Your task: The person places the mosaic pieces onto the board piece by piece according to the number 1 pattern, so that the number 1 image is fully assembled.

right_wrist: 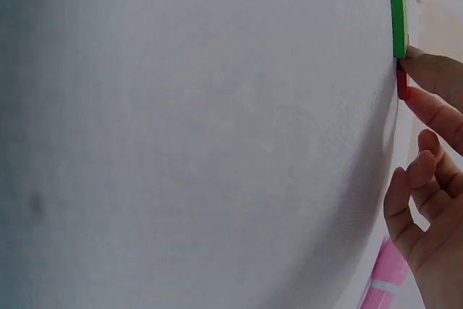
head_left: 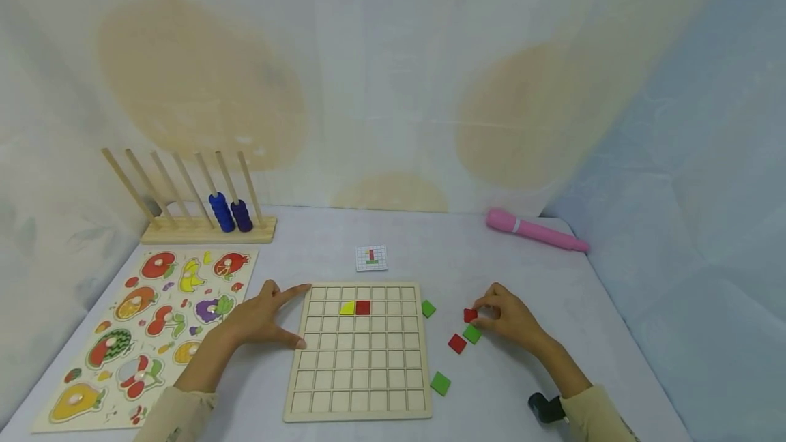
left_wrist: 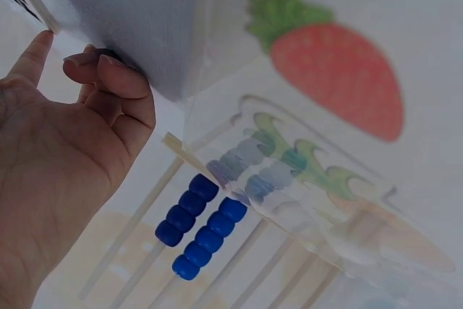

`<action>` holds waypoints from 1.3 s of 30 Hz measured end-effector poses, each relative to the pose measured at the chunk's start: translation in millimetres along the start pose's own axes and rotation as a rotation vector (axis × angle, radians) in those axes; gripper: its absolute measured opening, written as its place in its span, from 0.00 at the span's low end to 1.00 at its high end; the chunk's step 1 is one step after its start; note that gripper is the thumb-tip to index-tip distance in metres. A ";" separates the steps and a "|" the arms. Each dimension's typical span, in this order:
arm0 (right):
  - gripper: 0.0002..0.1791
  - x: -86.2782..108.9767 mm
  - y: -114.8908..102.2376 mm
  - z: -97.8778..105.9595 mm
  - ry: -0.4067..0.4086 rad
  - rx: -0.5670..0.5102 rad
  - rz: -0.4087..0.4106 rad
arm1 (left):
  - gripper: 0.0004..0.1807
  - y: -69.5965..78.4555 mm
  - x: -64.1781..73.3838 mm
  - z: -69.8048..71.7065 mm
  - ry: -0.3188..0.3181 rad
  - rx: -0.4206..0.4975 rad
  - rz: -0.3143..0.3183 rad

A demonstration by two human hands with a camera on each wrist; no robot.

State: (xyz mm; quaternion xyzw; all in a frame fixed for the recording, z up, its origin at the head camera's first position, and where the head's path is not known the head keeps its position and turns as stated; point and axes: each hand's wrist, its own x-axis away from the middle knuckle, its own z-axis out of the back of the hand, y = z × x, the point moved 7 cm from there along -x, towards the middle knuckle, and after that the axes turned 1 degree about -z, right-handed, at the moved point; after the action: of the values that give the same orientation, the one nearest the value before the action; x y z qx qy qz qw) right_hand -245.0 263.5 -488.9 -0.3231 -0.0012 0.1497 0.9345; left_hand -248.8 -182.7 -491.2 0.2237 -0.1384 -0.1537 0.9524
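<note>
A wooden grid board point(head_left: 325, 401) lies on the table with a yellow quarter-round tile point(head_left: 348, 308) and a red square tile point(head_left: 363, 307) side by side in its second row. At the board's left edge, my left hand point(head_left: 260, 316) touches it with spread thumb and index finger. My right hand point(head_left: 510, 316) pinches a red tile point(head_left: 470, 315) between thumb and index finger, right of the board. Close to it lie a green tile point(head_left: 472, 334) and another red tile point(head_left: 457, 343). Two more green tiles, one upper point(head_left: 428, 308) and one lower point(head_left: 440, 383), lie along the board's right edge.
A small pattern card point(head_left: 371, 258) lies behind the board. On the left are a fruit puzzle board point(head_left: 147, 340) and a peg rack point(head_left: 209, 229) with blue beads. A pink stick-like object point(head_left: 537, 231) lies at the back right. A black object point(head_left: 545, 408) sits by the right sleeve.
</note>
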 end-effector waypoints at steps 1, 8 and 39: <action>0.10 0.2 -1.7 0.5 -0.001 0.003 0.011 | 0.60 -0.1 0.0 -0.1 0.000 -0.002 0.000; 0.11 1.9 -7.1 -0.1 0.016 -0.044 0.047 | 0.60 -0.2 1.2 0.0 -0.001 -0.006 -0.002; 0.11 -9.8 -66.6 -19.9 -0.002 -0.181 0.131 | 0.60 1.3 0.7 0.4 0.003 0.001 -0.015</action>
State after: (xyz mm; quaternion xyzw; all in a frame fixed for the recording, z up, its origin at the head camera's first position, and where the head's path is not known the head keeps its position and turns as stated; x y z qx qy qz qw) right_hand -233.8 199.1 -463.5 -0.4055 0.0054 0.2099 0.8897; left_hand -248.0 -182.1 -490.0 0.2254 -0.1354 -0.1607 0.9513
